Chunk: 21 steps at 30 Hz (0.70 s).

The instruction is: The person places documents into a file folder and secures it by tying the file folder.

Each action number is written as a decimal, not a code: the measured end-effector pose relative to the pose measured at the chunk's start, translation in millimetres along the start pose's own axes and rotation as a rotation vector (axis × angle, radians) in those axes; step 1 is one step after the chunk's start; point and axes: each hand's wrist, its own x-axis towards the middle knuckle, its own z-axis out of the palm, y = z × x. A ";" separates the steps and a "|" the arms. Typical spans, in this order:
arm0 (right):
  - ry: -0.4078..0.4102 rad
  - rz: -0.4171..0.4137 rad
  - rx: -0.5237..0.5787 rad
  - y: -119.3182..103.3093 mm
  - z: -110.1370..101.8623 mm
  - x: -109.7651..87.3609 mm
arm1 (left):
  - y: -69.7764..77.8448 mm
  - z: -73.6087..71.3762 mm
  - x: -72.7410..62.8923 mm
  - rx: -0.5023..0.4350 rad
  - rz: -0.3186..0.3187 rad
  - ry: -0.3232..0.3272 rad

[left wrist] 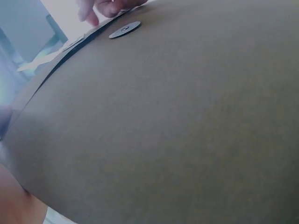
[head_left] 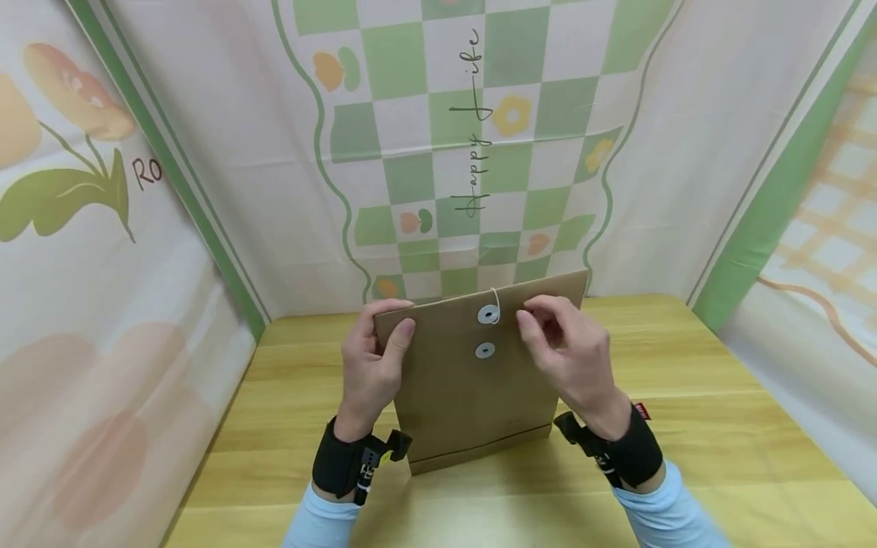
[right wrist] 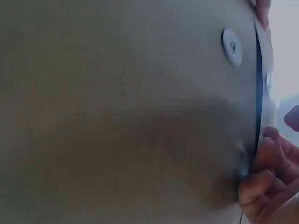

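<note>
A brown kraft paper document envelope [head_left: 479, 396] stands upright on the table, tilted slightly. Its front carries two white button discs, the upper disc [head_left: 487, 314] on the flap and the lower disc [head_left: 485, 351] below it. A white string [head_left: 497, 301] loops from the top edge around the upper disc. At the envelope's upper left corner my left hand [head_left: 373, 358] grips it, thumb in front and fingers behind. Right of the discs is my right hand [head_left: 575, 350], fingers curled at the flap [right wrist: 267, 105]; whether they pinch anything is unclear. The left wrist view shows a gap under the flap.
Light wood-grain table [head_left: 288, 426] lies under the envelope. A printed cloth [head_left: 473, 114] with green checks and "Happy Life" lettering hangs behind, with cloth walls on the left and right. Black straps with small cameras wrap both wrists.
</note>
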 end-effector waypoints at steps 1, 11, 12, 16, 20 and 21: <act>0.000 0.011 0.016 -2.9 2.1 0.0 | -0.4 0.6 -0.4 -0.004 0.006 0.000; -0.067 0.213 0.235 -28.6 20.5 2.3 | 1.0 9.1 -2.5 0.005 0.067 0.001; -0.084 0.235 0.272 -30.0 21.9 0.7 | 1.4 9.7 -2.2 0.008 0.067 0.001; -0.145 0.310 0.412 -33.6 27.9 -9.5 | 2.0 10.9 -1.4 0.019 0.066 0.003; -0.133 0.348 0.485 -32.8 34.0 -21.5 | 0.9 9.7 -1.8 0.041 0.058 0.014; -0.119 0.355 0.508 -32.2 35.5 -24.4 | 0.7 9.2 -2.1 0.045 0.057 0.017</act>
